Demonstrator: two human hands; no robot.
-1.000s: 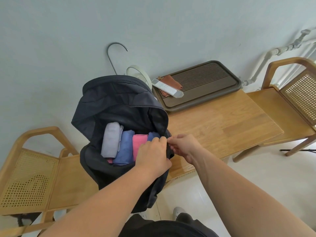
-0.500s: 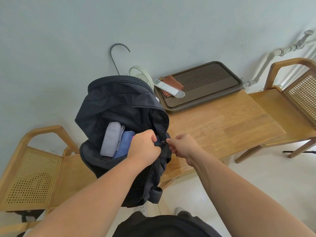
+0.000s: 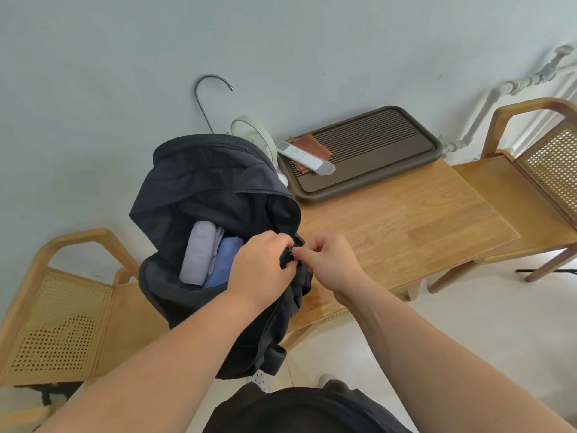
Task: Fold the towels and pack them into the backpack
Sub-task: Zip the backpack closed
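Observation:
A black backpack (image 3: 199, 189) stands open at the left end of the wooden table (image 3: 406, 226). Inside it, a folded grey towel (image 3: 198, 256) and a blue towel (image 3: 226, 260) stand side by side; other towels are hidden behind my hand. My left hand (image 3: 260, 270) grips the backpack's fabric at the right edge of the opening. My right hand (image 3: 327, 260) pinches the small zipper pull just beside it, the two hands almost touching.
A dark slatted tray (image 3: 374, 151) with a white remote (image 3: 304, 157) and a brown cloth (image 3: 312, 145) sits at the table's back. A metal hook (image 3: 206, 101) and a white fan (image 3: 256, 135) stand behind the backpack. Wooden cane chairs (image 3: 62, 307) (image 3: 530, 170) flank the table.
My left hand moved from over the towels to the opening's right edge and bunched the fabric there. The pink towel is now hidden. My right hand closed in on the zipper pull.

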